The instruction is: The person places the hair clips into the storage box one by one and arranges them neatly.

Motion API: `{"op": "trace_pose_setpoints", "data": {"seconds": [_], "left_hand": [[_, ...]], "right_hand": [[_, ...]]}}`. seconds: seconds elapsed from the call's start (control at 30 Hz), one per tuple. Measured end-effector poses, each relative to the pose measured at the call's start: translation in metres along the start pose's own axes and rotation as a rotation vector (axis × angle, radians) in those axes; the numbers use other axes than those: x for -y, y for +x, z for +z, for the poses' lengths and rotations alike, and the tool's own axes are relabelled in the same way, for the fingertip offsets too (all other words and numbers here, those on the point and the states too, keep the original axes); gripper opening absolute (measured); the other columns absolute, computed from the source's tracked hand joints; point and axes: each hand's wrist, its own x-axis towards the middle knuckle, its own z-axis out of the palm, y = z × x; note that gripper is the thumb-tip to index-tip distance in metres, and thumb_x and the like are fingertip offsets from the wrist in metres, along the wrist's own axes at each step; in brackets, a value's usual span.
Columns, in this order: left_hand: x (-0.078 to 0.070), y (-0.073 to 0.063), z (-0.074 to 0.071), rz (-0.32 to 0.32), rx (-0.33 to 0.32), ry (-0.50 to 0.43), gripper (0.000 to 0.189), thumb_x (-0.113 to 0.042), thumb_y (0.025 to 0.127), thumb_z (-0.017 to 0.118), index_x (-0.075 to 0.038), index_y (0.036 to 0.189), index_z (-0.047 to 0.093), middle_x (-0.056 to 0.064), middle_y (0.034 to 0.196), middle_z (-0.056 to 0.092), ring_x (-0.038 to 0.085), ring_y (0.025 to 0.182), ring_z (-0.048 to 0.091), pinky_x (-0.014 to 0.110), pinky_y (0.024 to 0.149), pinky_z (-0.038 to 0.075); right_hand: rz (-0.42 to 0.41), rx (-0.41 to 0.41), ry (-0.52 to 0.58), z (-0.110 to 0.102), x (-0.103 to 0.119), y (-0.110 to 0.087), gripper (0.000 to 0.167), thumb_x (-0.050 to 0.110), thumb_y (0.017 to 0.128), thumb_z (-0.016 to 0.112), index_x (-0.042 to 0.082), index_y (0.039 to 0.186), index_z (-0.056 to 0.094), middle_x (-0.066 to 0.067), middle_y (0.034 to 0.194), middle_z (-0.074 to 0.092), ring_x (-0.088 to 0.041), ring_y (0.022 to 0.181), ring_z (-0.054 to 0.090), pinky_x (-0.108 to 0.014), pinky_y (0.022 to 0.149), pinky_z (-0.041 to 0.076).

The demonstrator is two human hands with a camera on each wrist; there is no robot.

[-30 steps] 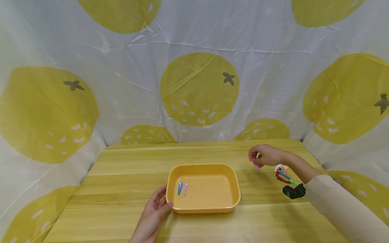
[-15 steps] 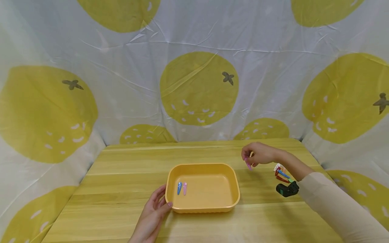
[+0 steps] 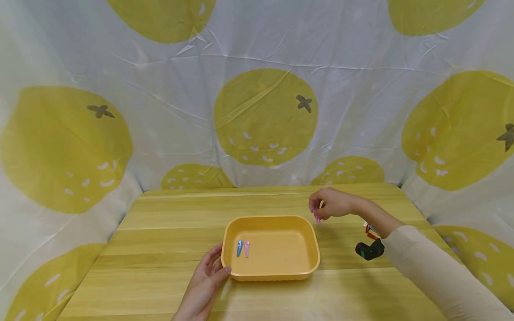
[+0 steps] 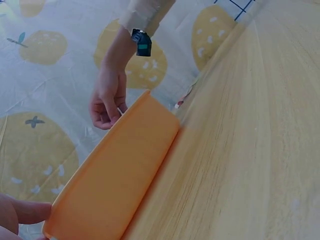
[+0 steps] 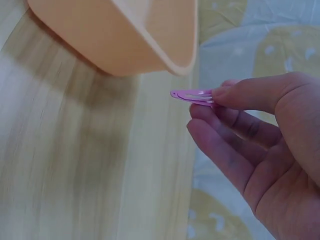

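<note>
An orange-yellow plastic tray (image 3: 277,271) stands on the wooden table. My left hand (image 3: 202,281) grips its left end, the thumb at the near corner of the rim and the fingers along the outer wall. Inside, toward the left, lie a blue hair clip (image 3: 239,248) and a pink hair clip (image 3: 246,249), side by side. Just beyond the tray's right far corner, my right hand (image 3: 333,203) is raised above the table. Between thumb and fingertips it pinches another pink snap hair clip (image 5: 192,96), whose narrow end points out toward the tray in the right wrist view.
To the right, a small pile of colored hair clips (image 3: 371,231) lies on the table (image 3: 168,232), partly hidden by the right forearm. A black device (image 3: 369,249) is strapped at the right wrist. Behind the table hangs a lemon-print cloth (image 3: 353,111).
My right hand has moved left with the pink hair clip, closer to the tray's right side. Its forearm now covers more of the pile. The left hand keeps its hold on the tray.
</note>
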Motion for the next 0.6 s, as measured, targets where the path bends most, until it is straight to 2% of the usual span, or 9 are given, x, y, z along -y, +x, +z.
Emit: {"op": "trace_pose_setpoints", "data": {"seconds": [0.07,0.27,0.37,0.5,0.6], "left_hand": [[0.000,0.000,0.001,-0.002,-0.006,0.002,0.077,0.011,0.096,0.060,0.002,0.160,0.020,0.025,0.166,0.017,0.045,0.150,0.021,0.033,0.109,0.045],[0.000,-0.001,0.001,0.000,-0.016,0.006,0.076,0.011,0.096,0.061,0.001,0.160,0.021,0.024,0.165,0.019,0.044,0.150,0.022,0.033,0.109,0.045],[0.000,-0.001,0.001,0.001,-0.014,0.006,0.076,0.010,0.096,0.062,0.001,0.160,0.022,0.024,0.165,0.019,0.044,0.150,0.023,0.032,0.108,0.045],[-0.001,-0.001,0.001,0.000,-0.008,0.004,0.076,0.009,0.096,0.062,0.001,0.160,0.021,0.024,0.165,0.019,0.044,0.150,0.022,0.031,0.108,0.045],[-0.001,-0.001,0.001,-0.001,-0.008,0.005,0.076,0.009,0.096,0.062,0.001,0.160,0.021,0.024,0.165,0.019,0.044,0.150,0.022,0.030,0.108,0.045]], "right_hand": [[-0.002,0.008,-0.008,0.001,0.004,0.004,0.009,-0.003,0.097,0.063,0.003,0.092,0.066,-0.005,0.081,0.068,-0.021,0.071,0.066,-0.032,0.064,0.058],[-0.021,0.043,0.000,0.006,0.018,0.017,0.010,-0.003,0.099,0.061,0.004,0.092,0.065,-0.007,0.082,0.070,-0.032,0.079,0.069,-0.033,0.068,0.060],[-0.030,0.064,0.000,0.010,0.024,0.024,0.010,-0.002,0.100,0.061,0.005,0.093,0.065,-0.005,0.081,0.072,-0.030,0.080,0.069,-0.038,0.070,0.061],[-0.047,0.084,-0.013,0.015,0.030,0.033,0.010,-0.002,0.100,0.061,0.005,0.093,0.065,-0.004,0.079,0.073,-0.026,0.075,0.068,-0.046,0.069,0.060],[-0.065,0.093,-0.025,0.018,0.034,0.038,0.011,-0.003,0.099,0.061,0.005,0.092,0.065,-0.006,0.079,0.073,-0.028,0.069,0.066,-0.041,0.063,0.058]]}}
